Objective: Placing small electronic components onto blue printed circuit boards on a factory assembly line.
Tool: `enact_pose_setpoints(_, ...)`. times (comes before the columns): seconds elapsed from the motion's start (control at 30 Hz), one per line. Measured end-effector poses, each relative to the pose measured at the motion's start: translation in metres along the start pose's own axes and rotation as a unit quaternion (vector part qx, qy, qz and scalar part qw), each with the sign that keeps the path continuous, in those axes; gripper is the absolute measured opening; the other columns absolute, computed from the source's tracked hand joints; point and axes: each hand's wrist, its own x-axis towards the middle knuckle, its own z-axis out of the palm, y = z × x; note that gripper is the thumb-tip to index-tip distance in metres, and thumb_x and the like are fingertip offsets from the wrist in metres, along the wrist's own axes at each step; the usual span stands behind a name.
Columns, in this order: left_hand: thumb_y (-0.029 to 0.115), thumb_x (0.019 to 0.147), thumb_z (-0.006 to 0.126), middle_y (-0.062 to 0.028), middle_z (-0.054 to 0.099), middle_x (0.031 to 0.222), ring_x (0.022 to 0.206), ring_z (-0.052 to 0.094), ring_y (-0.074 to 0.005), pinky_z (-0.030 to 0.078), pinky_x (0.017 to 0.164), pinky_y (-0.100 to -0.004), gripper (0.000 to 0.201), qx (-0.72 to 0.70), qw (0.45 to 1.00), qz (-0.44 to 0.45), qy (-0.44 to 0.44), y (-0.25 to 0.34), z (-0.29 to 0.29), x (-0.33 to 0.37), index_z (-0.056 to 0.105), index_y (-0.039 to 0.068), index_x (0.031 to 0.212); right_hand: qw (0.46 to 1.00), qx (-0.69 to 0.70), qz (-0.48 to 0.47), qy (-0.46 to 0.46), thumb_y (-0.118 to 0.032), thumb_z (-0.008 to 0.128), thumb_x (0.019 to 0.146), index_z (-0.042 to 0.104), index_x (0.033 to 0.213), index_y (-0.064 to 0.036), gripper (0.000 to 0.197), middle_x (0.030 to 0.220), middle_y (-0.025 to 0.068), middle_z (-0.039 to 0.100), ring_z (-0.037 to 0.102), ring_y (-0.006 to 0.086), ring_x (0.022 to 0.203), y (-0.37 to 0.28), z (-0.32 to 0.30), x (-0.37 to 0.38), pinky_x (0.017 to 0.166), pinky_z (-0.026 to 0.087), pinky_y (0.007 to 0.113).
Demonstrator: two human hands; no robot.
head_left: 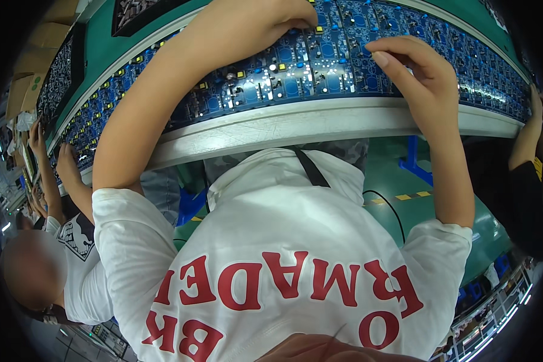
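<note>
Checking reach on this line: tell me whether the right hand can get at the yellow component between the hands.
Probably yes: only the blue circuit boards seem to lie between the right hand and the yellow component.

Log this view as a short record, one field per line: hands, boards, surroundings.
Left hand: over the blue circuit boards; fingertips partly hidden
Right hand: over boards farther right; thumb and index tips close together
Boards: long row beside a pale rail
Co-workers: a hand at far left, another at far right
Background: cardboard boxes, upper left
</note>
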Motion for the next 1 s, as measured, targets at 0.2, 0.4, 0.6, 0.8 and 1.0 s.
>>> enact_pose_setpoints(0.2,0.006,0.081,0.069,-0.0151,0.072,0.092,0.093,0.066,-0.0330,0.053,0.085,-0.0428,0.019,-0.024,0.997,0.066,0.023,-0.004,0.000,0.001,0.074,0.000,0.098,1.000,0.001,0.016,-0.006,-0.009,0.070,0.097,0.076,0.111,-0.0023,0.017,0.107,0.0046,0.070,0.061,0.0099,0.092,0.004,0.002,-0.004,0.080,0.047,0.022)
enact_pose_setpoints(0.4,0.007,0.082,0.066,-0.0125,0.069,0.091,0.092,0.064,-0.0308,0.051,0.085,-0.0405,0.016,0.015,0.994,0.106,0.010,0.001,-0.005,0.004,0.072,0.001,0.095,1.000,0.007,0.021,-0.004,-0.009,0.069,0.098,0.076,0.112,-0.0025,0.017,0.107,0.0046,0.070,0.061,0.0097,0.092,0.006,0.002,-0.005,0.080,0.046,0.022)
enact_pose_setpoints(0.6,0.011,0.084,0.060,-0.0095,0.065,0.085,0.091,0.061,-0.0278,0.049,0.086,-0.0365,0.009,0.123,0.985,0.124,-0.014,0.018,-0.007,0.006,0.066,0.004,0.085,1.000,0.003,0.017,-0.005,-0.008,0.069,0.098,0.076,0.112,-0.0027,0.017,0.107,0.0045,0.070,0.061,0.0097,0.092,0.006,0.005,-0.005,0.081,0.046,0.022)
enact_pose_setpoints(0.8,0.012,0.084,0.060,-0.0090,0.064,0.084,0.091,0.062,-0.0276,0.049,0.086,-0.0366,0.008,0.127,0.956,0.234,0.123,0.007,0.002,0.003,0.064,0.005,0.082,1.000,0.005,0.008,-0.013,-0.008,0.068,0.098,0.076,0.113,-0.0032,0.018,0.107,0.0039,0.070,0.061,0.0096,0.092,0.007,0.008,-0.006,0.082,0.047,0.023)
enact_pose_setpoints(1.0,0.012,0.083,0.061,-0.0086,0.064,0.082,0.090,0.062,-0.0271,0.050,0.086,-0.0362,0.008,0.131,0.988,0.082,0.008,0.016,0.001,0.004,0.064,0.005,0.083,1.000,0.003,0.014,-0.005,-0.008,0.068,0.098,0.076,0.114,-0.0037,0.018,0.107,0.0037,0.070,0.061,0.0091,0.092,0.007,0.010,-0.007,0.082,0.047,0.022)
